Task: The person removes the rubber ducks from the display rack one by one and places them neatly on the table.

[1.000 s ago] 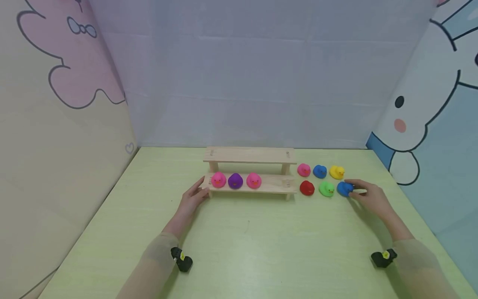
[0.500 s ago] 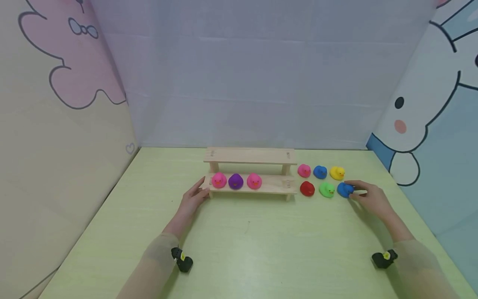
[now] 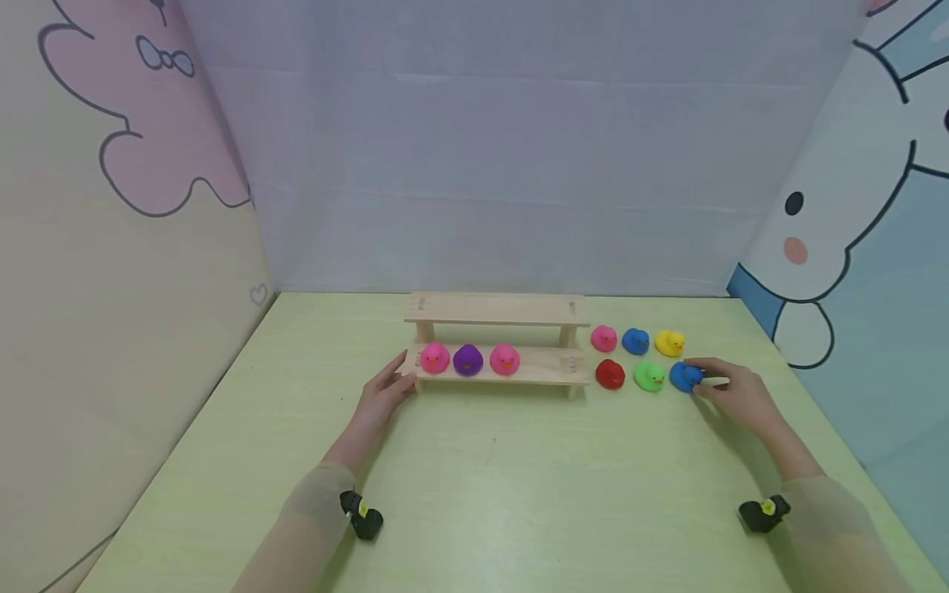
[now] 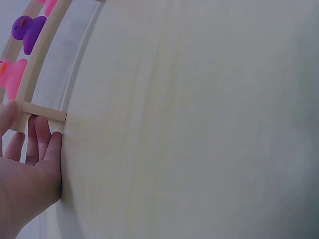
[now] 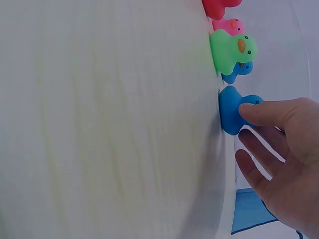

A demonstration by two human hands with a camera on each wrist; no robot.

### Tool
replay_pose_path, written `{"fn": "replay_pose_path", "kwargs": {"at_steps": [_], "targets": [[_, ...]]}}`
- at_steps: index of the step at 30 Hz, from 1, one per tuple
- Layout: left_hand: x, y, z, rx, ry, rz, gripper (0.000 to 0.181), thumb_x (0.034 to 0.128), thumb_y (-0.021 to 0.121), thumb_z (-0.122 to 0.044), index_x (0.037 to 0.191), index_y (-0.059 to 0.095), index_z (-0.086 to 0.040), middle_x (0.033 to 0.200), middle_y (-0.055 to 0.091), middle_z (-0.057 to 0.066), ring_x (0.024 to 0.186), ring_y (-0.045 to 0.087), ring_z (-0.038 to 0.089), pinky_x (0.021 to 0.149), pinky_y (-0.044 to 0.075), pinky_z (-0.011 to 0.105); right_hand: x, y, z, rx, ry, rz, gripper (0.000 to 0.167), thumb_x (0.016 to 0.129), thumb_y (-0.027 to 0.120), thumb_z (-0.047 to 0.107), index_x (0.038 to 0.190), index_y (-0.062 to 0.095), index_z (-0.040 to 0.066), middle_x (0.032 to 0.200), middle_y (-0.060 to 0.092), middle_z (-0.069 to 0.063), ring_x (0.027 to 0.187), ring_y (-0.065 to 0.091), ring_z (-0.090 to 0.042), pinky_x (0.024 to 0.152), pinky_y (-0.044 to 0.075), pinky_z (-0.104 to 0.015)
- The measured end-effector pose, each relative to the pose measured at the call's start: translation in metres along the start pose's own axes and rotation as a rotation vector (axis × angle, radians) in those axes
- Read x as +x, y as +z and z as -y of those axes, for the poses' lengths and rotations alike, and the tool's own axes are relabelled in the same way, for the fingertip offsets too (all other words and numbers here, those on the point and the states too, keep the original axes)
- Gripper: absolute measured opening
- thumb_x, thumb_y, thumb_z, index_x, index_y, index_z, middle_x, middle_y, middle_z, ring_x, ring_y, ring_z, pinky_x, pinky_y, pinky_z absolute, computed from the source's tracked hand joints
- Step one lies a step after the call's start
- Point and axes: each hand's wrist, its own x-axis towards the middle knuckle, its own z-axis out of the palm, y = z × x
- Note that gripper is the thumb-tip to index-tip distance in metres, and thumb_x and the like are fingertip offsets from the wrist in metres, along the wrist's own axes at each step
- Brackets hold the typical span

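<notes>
A two-tier wooden rack [image 3: 544, 365] stands at the table's back. Its lower tier bears a pink duck [image 3: 434, 357], a purple duck [image 3: 468, 360] and another pink duck [image 3: 505, 358]. My left hand [image 3: 385, 395] grips the left end of that tier; in the left wrist view the hand [image 4: 30, 181] has its thumb above the board and fingers beneath. At the right, my right hand [image 3: 737, 395] pinches a blue duck [image 3: 684, 376], which rests on the table. The right wrist view shows the hand's [image 5: 294, 154] thumb against the blue duck [image 5: 230, 109].
Beside the held duck stand a green duck [image 3: 649, 376] and a red duck [image 3: 610, 374]. Behind them are a pink duck [image 3: 604, 338], a blue duck [image 3: 635, 341] and a yellow duck [image 3: 670, 343]. The rack's upper tier [image 3: 497, 308] bears no duck. A pale cloth [image 3: 474, 165] hangs behind.
</notes>
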Motion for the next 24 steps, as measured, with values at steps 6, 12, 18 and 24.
{"fn": "replay_pose_path", "kwargs": {"at_steps": [6,12,18,24], "targets": [[0.0,0.0,0.001,0.003,-0.007,-0.003,0.058,0.0984,0.061,-0.021,0.152,0.04,-0.027,0.106,0.056,0.001,0.097,0.062,0.005,0.108,0.049,0.031,0.0,0.0,-0.001,-0.002,0.016,0.015,0.061,0.091,0.068,0.014,0.145,0.044,0.0,0.146,0.045,-0.03,0.126,0.046,-0.049,0.097,0.049,-0.062],[-0.001,0.0,0.0,0.001,-0.001,-0.001,0.058,0.099,0.06,-0.02,0.152,0.039,-0.028,0.104,0.054,-0.001,0.096,0.061,0.003,0.106,0.05,0.027,0.001,-0.001,-0.002,0.0,0.034,0.017,0.067,0.091,0.07,0.022,0.148,0.041,0.001,0.149,0.041,-0.031,0.128,0.043,-0.05,0.1,0.046,-0.064],[0.0,0.0,0.0,-0.008,0.001,0.001,0.057,0.0994,0.06,-0.019,0.152,0.039,-0.027,0.105,0.057,-0.001,0.098,0.061,0.004,0.111,0.047,0.034,0.0,-0.004,-0.002,0.009,0.01,-0.018,0.064,0.093,0.068,0.026,0.147,0.042,0.002,0.148,0.042,-0.03,0.128,0.043,-0.049,0.099,0.045,-0.064],[-0.003,0.0,-0.003,-0.035,-0.001,0.011,0.058,0.0991,0.06,-0.019,0.152,0.039,-0.028,0.104,0.056,-0.003,0.099,0.061,0.005,0.109,0.048,0.03,-0.001,-0.006,0.009,0.02,-0.014,-0.069,0.061,0.095,0.066,0.024,0.147,0.042,0.002,0.147,0.044,-0.029,0.129,0.044,-0.048,0.099,0.045,-0.063]]}}
